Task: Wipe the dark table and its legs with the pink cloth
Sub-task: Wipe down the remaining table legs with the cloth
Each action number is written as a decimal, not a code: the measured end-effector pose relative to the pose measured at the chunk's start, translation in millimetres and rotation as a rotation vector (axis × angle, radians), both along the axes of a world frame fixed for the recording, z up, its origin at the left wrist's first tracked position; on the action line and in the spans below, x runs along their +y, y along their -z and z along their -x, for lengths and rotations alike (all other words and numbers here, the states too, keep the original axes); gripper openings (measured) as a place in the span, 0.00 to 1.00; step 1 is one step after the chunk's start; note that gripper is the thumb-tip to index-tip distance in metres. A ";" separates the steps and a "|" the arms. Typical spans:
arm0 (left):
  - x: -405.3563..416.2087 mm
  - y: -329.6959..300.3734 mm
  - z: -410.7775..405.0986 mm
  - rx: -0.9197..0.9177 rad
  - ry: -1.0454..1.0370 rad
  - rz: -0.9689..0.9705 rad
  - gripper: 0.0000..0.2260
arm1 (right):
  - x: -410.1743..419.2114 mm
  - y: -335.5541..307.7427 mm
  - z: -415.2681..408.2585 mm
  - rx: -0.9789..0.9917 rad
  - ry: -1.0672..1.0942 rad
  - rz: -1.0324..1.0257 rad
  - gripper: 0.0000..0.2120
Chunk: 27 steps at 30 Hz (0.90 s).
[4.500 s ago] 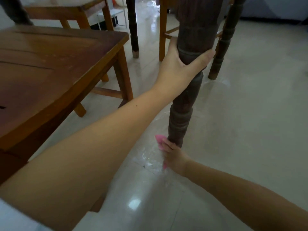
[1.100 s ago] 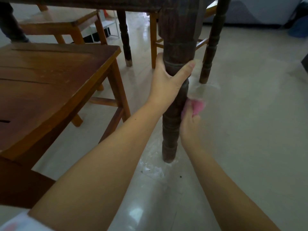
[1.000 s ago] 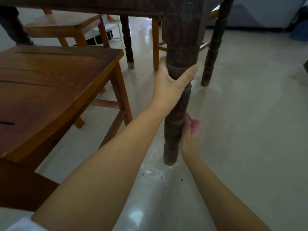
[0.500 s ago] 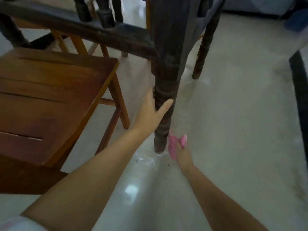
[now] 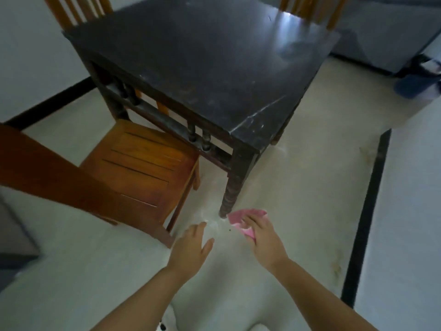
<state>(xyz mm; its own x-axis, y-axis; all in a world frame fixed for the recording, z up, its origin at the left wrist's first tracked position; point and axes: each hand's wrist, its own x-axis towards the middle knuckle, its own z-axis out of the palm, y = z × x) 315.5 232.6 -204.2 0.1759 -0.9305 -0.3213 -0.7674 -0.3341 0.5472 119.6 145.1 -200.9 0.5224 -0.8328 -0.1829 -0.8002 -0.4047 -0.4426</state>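
We see the right hand (image 5: 263, 237) holding the pink cloth (image 5: 241, 219) in its grip, low by the foot of the near leg (image 5: 232, 187) at the dark surface's (image 5: 202, 56) near corner. The left hand (image 5: 191, 249) hovers beside it, grip wide and empty, near the wooden chair (image 5: 143, 168).

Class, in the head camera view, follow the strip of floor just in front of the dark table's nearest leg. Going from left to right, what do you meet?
Orange-brown wooden chair → left hand, open → foot of the dark turned table leg → crumpled pink cloth → right hand holding the cloth → black floor stripe.
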 end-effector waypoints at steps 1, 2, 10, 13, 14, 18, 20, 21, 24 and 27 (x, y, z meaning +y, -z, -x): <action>13.4 -23.4 -0.8 0.007 -0.007 -0.004 0.23 | 8.3 -24.5 -3.8 0.005 -0.044 0.055 0.20; 26.7 -45.2 -2.8 0.014 -0.028 -0.012 0.22 | 15.6 -45.2 -6.8 0.007 -0.093 0.104 0.21; 125.2 -169.8 -47.6 -0.084 -0.322 -0.010 0.22 | 36.7 -206.8 -46.8 0.047 -0.545 0.312 0.22; 152.6 -208.0 -81.7 -0.167 -0.369 0.036 0.23 | 41.0 -255.9 -68.5 0.053 -0.604 0.453 0.29; 157.1 -221.2 -95.5 -0.185 -0.388 0.065 0.22 | 35.9 -269.3 -76.6 0.048 -0.601 0.511 0.30; 174.0 -292.5 -170.1 -0.250 -0.447 0.205 0.23 | 24.6 -350.1 -139.0 -0.102 -0.510 0.670 0.23; 183.8 -327.3 -211.3 -0.250 -0.488 0.275 0.23 | 27.6 -387.5 -179.5 -0.143 -0.506 0.748 0.23; 189.2 -342.0 -232.8 -0.273 -0.493 0.311 0.23 | 31.3 -401.4 -202.1 -0.185 -0.513 0.782 0.23; 205.1 -372.5 -292.4 -0.381 -0.457 0.380 0.23 | 54.9 -425.0 -274.3 -0.293 -0.480 0.782 0.19; 215.1 -389.9 -341.1 -0.464 -0.428 0.386 0.24 | 75.8 -424.7 -341.9 -0.339 -0.461 0.715 0.20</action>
<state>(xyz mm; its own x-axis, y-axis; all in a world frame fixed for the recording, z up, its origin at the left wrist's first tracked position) 656.6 447.7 185.7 0.5868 -0.7818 0.2108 -0.7944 -0.5052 0.3373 461.5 220.9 223.8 0.7627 -0.3844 0.5202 -0.3644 -0.9198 -0.1454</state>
